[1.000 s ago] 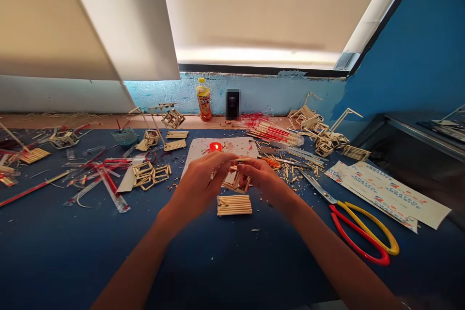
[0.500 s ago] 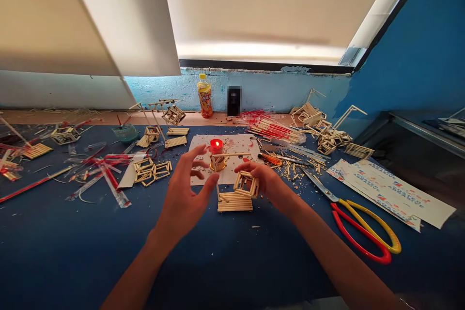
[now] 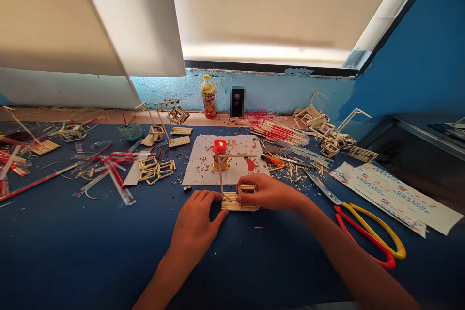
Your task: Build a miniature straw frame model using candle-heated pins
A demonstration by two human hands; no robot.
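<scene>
A small model of thin wooden sticks stands in front of me: a flat slatted base (image 3: 230,207), an upright post (image 3: 221,179) at its left end and a stick arm (image 3: 240,156) reaching right from the top. My left hand (image 3: 196,220) pinches the left end of the base between thumb and fingers. With its thumb and fingers, my right hand (image 3: 272,191) holds a little cage-like stick frame (image 3: 248,188) at the right part of the base. Whether the frame rests on the slats I cannot tell. Behind the model burns a red candle (image 3: 220,147).
The candle stands on a white sheet (image 3: 196,155) strewn with bits. Large scissors (image 3: 366,232) and printed strips (image 3: 407,193) lie at right. Bundled red-tipped sticks (image 3: 279,128), more stick models (image 3: 154,169), plastic wrappers (image 3: 114,169) and a drink bottle (image 3: 208,99) stand around.
My left hand has come down and closed on the base's left end. My right hand has lowered the stick frame from a tilted position to the base. The view has shifted slightly.
</scene>
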